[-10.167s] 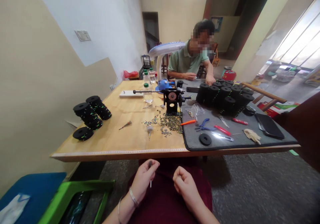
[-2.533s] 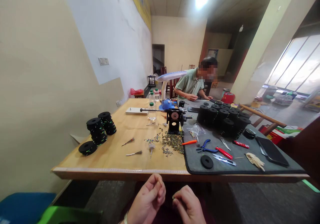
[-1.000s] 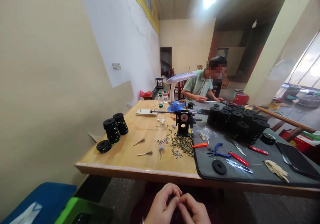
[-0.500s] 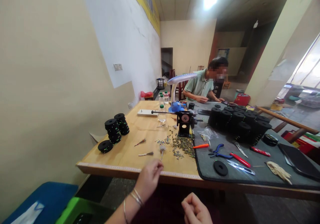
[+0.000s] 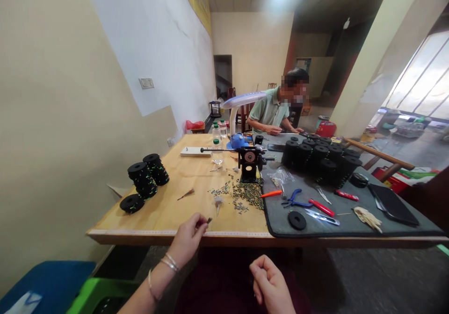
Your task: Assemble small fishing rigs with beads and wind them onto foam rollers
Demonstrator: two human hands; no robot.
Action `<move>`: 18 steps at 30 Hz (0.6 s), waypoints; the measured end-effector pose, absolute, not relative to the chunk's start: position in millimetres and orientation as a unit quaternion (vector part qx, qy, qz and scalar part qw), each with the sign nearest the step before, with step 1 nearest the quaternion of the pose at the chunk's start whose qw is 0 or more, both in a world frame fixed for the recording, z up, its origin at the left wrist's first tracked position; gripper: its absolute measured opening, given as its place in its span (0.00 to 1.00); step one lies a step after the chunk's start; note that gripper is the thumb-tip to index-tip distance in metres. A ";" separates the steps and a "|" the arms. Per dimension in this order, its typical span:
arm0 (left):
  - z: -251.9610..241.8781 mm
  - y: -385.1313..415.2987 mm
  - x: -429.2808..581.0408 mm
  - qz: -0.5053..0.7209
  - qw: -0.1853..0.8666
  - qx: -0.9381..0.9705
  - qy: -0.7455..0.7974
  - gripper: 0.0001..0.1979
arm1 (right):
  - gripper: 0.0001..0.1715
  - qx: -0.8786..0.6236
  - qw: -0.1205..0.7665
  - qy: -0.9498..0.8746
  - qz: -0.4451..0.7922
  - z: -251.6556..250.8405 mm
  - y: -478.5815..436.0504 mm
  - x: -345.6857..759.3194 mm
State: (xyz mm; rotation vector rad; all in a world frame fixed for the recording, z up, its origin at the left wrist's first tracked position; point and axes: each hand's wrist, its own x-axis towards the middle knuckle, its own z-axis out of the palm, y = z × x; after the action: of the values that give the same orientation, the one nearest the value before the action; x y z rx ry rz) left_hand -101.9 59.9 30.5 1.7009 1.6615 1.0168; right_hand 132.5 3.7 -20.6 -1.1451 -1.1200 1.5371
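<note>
My left hand (image 5: 191, 233) is at the table's front edge, its thumb and fingers pinched on a small brush-like bundle (image 5: 209, 220) whose dark tip sticks out to the right. My right hand (image 5: 271, 281) hovers lower, in front of the table, with curled fingers pressed together; whatever may be in them is hidden. Just beyond my left hand lies a pale-tufted bundle (image 5: 218, 204), and farther left a dark-red-stemmed one (image 5: 185, 194). Many tiny dark and yellow pieces (image 5: 247, 195) are scattered by the base of a black winding device (image 5: 249, 162).
Black spools (image 5: 142, 181) are stacked at left, and more spools (image 5: 321, 157) crowd the grey mat (image 5: 280, 225). Blue pliers (image 5: 296, 199), a red-handled tool (image 5: 321, 207), snips (image 5: 322, 217) and a glove (image 5: 367, 218) lie there. Across the table, a person (image 5: 270, 113) sits near a lamp (image 5: 233, 122).
My left hand has taken a light-stemmed bundle off the table and drawn back left. My right hand stays low with fingers closed. The whole view has shifted slightly.
</note>
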 end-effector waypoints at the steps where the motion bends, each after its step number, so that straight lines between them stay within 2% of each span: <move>1: 27.6 48.8 -92.7 0.423 0.374 0.579 0.588 0.09 | 0.27 -0.464 0.446 -0.448 0.621 -19.2 2.7 131.5; 2: 24.1 38.1 -82.6 0.446 0.462 0.531 0.553 0.11 | 0.27 -0.464 0.446 -0.445 0.623 -18.0 1.7 130.3; 4: 15.5 19.6 -61.4 0.462 0.569 0.451 0.510 0.14 | 0.26 -0.458 0.444 -0.442 0.630 -16.7 0.2 127.9; 8: 1.2 0.1 -28.1 0.435 0.681 0.344 0.478 0.15 | 0.25 -0.453 0.438 -0.439 0.640 -17.9 -0.8 125.3; 12: -2.1 -1.9 -16.0 0.415 0.707 0.311 0.481 0.16 | 0.26 -0.471 0.433 -0.429 0.638 -20.5 0.5 126.2; 18: -2.9 0.6 -11.8 0.406 0.668 0.367 0.504 0.15 | 0.25 -0.469 0.436 -0.436 0.632 -20.2 0.8 124.5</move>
State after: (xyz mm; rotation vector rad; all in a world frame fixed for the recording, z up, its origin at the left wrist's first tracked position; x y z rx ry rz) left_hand -11.8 0.6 -2.9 0.8284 1.1379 0.9158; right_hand 124.5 0.8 -20.2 -1.1664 -1.0845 1.5737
